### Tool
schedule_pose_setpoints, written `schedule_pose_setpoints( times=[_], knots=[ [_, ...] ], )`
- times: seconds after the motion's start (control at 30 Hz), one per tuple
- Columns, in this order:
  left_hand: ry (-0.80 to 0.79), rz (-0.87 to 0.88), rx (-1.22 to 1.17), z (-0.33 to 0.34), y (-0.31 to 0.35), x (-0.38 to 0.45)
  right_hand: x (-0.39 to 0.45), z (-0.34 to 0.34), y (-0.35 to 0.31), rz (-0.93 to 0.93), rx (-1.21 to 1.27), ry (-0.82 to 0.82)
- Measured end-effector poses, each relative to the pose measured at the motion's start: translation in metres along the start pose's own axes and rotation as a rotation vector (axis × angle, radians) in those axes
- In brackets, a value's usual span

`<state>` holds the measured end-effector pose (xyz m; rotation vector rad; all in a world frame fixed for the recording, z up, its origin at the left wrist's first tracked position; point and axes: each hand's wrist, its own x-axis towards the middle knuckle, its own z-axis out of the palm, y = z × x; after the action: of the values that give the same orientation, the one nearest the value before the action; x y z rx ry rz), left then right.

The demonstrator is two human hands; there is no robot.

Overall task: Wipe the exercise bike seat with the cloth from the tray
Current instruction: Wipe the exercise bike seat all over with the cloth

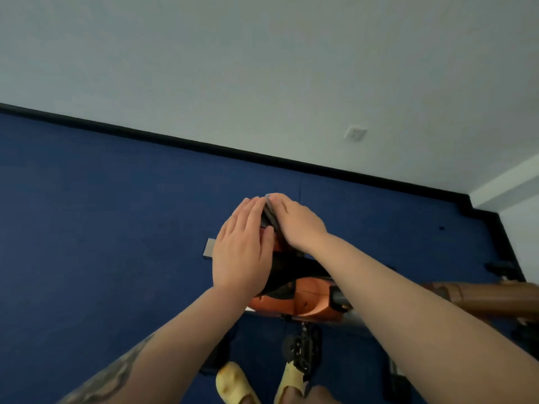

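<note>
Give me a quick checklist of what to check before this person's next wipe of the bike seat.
1. Cloth in hand: ok. The grey cloth sits under the right hand.
2. Seat steadied: ok. The left hand lies flat on the seat's left side.
3. Seat visible: not ok. Both hands cover most of the seat; only its dark rear part shows.
4. Seat clean: cannot tell.
5. Footing: ok. Both feet in yellow slippers stand on the blue floor beside the pedal.
6. Tray nearby for the cloth: cannot tell, none in view.
</note>
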<state>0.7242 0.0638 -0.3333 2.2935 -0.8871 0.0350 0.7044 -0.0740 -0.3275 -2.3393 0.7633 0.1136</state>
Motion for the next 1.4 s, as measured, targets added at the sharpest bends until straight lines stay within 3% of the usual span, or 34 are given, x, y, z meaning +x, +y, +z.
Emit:
schedule_pose_setpoints(
  times=[0.17,0.23,0.47,0.53,0.7,0.83,0.9,1.07,1.17,1.23,1.33,1.4],
  knots=[
    [-0.033,0.026,0.106,0.000,-0.003,-0.001,-0.043,-0.026,0.057,0.000,-0.384,-0.158],
    [-0.044,0.040,0.137,0.001,-0.002,0.002,-0.036,-0.031,0.057,0.035,-0.405,-0.227],
    [-0.043,0.003,0.112,-0.001,0.000,0.001,-0.032,-0.007,0.017,-0.040,-0.136,0.054],
    [-0.041,0.001,0.102,-0.001,0.000,-0.001,-0.051,-0.019,0.041,-0.112,-0.189,0.043],
    [-0.034,-0.018,0.089,-0.002,0.002,0.001,-0.051,-0.036,0.064,-0.043,-0.381,-0.107],
    [-0.010,-0.033,0.067,-0.003,0.003,0.002,-0.019,-0.008,0.007,0.075,-0.166,0.030],
    [-0.001,-0.032,0.065,-0.002,0.004,0.001,-0.021,0.000,0.001,0.048,-0.086,0.123],
    [-0.004,-0.038,0.063,-0.003,0.002,-0.001,-0.061,-0.028,0.067,-0.203,-0.332,0.119],
    [-0.007,-0.039,0.061,-0.002,0.003,-0.001,-0.051,-0.029,0.057,-0.166,-0.473,-0.026],
    [-0.012,-0.042,0.053,-0.004,0.002,-0.001,-0.033,-0.019,0.032,-0.055,-0.423,-0.056],
    [-0.016,-0.047,0.043,-0.003,0.001,0.001,-0.024,-0.011,0.018,0.014,-0.344,0.028],
    [-0.020,-0.043,0.031,-0.002,-0.001,0.000,-0.041,-0.012,0.029,-0.129,-0.420,0.130]
  ],
)
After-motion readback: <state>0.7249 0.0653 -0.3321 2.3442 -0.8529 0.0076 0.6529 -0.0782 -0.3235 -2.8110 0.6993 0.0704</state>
